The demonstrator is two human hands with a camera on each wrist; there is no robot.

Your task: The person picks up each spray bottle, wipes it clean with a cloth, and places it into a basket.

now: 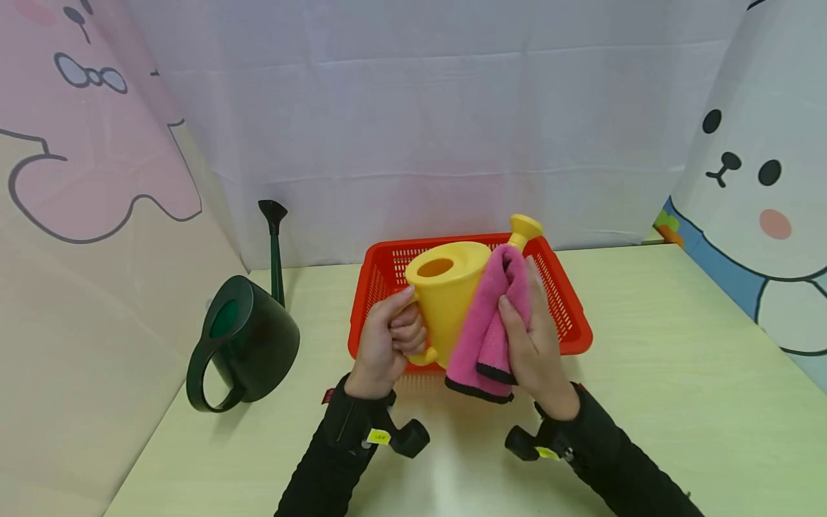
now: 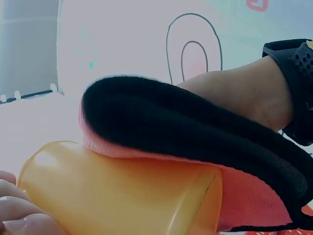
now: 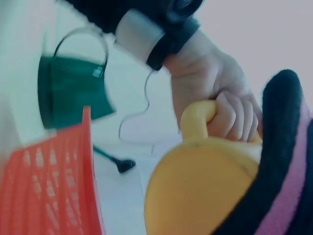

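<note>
A yellow watering can [image 1: 446, 309] is held upright in front of and over the red basket, its spout pointing to the right. My left hand [image 1: 391, 337] grips its handle, the fingers curled round it, as the right wrist view also shows at the handle [image 3: 194, 120]. My right hand [image 1: 536, 345] holds a folded pink cloth [image 1: 484, 323] with black edging against the can's right side, below the sprinkler head [image 1: 525, 228]. The thumb lies over the cloth. In the left wrist view, the cloth's black edge [image 2: 161, 117] lies along the yellow body [image 2: 117, 191].
The red plastic basket [image 1: 573, 316] sits on the pale table [image 1: 672, 345] behind the can. To the left stands a dark green watering can [image 1: 268, 352] with its spout pointing at the white curtain [image 1: 413, 129]. Printed cartoon cloths line both sides.
</note>
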